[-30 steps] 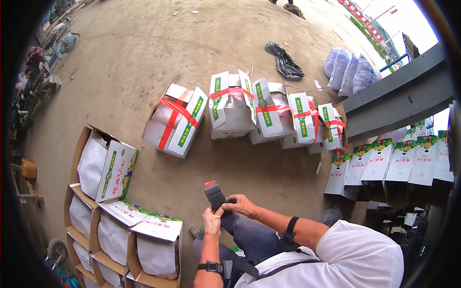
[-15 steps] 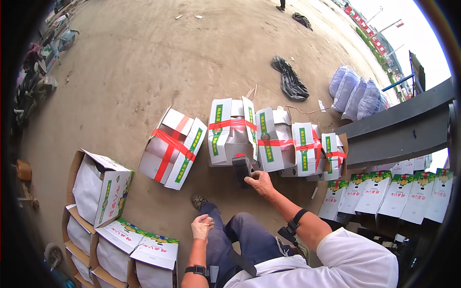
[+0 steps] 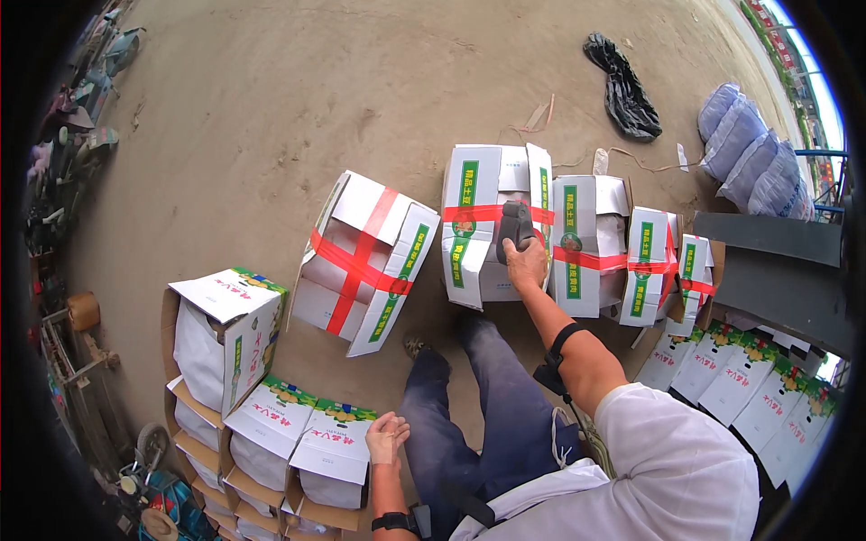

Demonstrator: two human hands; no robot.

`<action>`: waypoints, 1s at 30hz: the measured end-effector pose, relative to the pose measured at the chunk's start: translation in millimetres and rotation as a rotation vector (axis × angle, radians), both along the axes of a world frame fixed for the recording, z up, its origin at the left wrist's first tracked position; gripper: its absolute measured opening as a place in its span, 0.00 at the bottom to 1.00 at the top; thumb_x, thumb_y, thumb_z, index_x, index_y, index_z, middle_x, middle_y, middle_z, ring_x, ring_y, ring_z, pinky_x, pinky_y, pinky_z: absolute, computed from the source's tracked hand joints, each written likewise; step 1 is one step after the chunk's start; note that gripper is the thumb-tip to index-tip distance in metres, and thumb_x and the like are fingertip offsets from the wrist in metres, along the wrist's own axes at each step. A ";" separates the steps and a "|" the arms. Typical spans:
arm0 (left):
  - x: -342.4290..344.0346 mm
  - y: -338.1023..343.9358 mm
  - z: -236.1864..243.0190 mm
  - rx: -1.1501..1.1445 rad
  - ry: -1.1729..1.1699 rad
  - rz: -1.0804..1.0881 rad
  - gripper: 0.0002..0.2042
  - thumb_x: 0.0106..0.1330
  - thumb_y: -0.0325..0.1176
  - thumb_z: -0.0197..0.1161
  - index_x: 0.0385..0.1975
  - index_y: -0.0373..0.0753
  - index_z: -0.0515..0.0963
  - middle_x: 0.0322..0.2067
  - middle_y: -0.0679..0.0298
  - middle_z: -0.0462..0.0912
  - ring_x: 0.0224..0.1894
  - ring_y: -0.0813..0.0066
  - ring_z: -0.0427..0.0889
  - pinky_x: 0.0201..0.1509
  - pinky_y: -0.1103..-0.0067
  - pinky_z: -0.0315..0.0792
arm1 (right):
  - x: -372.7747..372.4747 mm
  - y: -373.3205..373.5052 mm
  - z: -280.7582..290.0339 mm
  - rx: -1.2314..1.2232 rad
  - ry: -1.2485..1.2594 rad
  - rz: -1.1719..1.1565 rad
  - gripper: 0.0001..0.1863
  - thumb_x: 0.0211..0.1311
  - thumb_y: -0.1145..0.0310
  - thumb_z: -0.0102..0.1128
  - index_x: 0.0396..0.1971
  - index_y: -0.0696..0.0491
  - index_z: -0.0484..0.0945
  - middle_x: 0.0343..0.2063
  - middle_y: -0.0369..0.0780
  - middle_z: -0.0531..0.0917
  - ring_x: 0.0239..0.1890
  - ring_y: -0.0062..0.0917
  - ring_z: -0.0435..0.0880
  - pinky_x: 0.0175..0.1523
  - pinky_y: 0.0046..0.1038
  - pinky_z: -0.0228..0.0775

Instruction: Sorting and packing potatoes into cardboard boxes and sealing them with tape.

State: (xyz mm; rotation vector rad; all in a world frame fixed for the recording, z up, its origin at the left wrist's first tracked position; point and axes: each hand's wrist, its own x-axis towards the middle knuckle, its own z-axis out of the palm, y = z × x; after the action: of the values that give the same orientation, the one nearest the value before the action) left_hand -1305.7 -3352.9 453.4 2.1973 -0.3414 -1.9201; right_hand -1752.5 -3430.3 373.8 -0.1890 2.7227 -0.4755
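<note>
A worker's right hand (image 3: 528,264) clamps a dark handheld tape dispenser (image 3: 515,222) over a white carton (image 3: 487,183) banded with red tape (image 3: 481,213); whether the tool touches it cannot be told. At seven o'clock from the dispenser, the left hand (image 3: 388,436) curls its fingers near stacked cartons (image 3: 334,440), its hold on anything unclear. A second taped carton (image 3: 365,202) sits at nine o'clock, a crumpled black plastic bag (image 3: 625,95) at one, bulging sacks (image 3: 744,149) at two.
</note>
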 end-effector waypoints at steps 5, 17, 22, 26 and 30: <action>-17.8 -37.9 -5.5 0.011 0.096 -0.137 0.19 0.65 0.32 0.65 0.52 0.31 0.73 0.38 0.54 0.83 0.36 0.65 0.85 0.41 0.74 0.81 | 12.8 -7.2 -36.5 0.030 0.008 0.099 0.22 0.52 0.50 0.69 0.33 0.56 0.80 0.31 0.46 0.85 0.38 0.40 0.84 0.48 0.40 0.73; 60.3 -195.6 -125.3 -0.010 -0.203 -0.041 0.26 0.66 0.45 0.63 0.55 0.32 0.69 0.45 0.48 0.79 0.44 0.55 0.82 0.47 0.65 0.78 | 180.7 -7.5 -31.7 -0.282 -0.629 -0.341 0.19 0.63 0.56 0.63 0.32 0.60 0.79 0.26 0.40 0.83 0.26 0.24 0.83 0.32 0.26 0.76; 121.9 -271.9 -146.9 -0.074 -0.281 -0.017 0.27 0.67 0.48 0.62 0.55 0.32 0.68 0.41 0.54 0.78 0.40 0.58 0.81 0.42 0.69 0.77 | 271.3 -4.9 -46.5 -0.256 -0.856 -0.567 0.20 0.64 0.53 0.62 0.26 0.58 0.78 0.20 0.38 0.80 0.19 0.21 0.78 0.24 0.22 0.71; 125.4 -317.5 -164.6 0.031 -0.232 -0.141 0.41 0.63 0.58 0.61 0.65 0.31 0.60 0.59 0.44 0.70 0.56 0.51 0.75 0.58 0.61 0.70 | 307.8 -5.7 -87.3 -0.249 -0.885 -0.899 0.22 0.65 0.51 0.61 0.29 0.59 0.76 0.21 0.40 0.78 0.18 0.22 0.77 0.21 0.22 0.67; 113.9 -344.4 -207.2 0.105 -0.194 -0.241 0.50 0.60 0.66 0.58 0.71 0.31 0.51 0.62 0.43 0.66 0.61 0.51 0.71 0.63 0.64 0.65 | 333.6 -12.7 -125.6 -0.096 -0.968 -1.048 0.34 0.63 0.40 0.58 0.43 0.62 0.76 0.33 0.49 0.82 0.29 0.34 0.83 0.31 0.31 0.76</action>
State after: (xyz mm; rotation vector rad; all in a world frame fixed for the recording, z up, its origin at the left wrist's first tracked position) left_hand -1191.9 -3697.3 246.2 2.5216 -0.5732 -1.8803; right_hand -1418.9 -3443.0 248.1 1.1689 1.6369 -0.7025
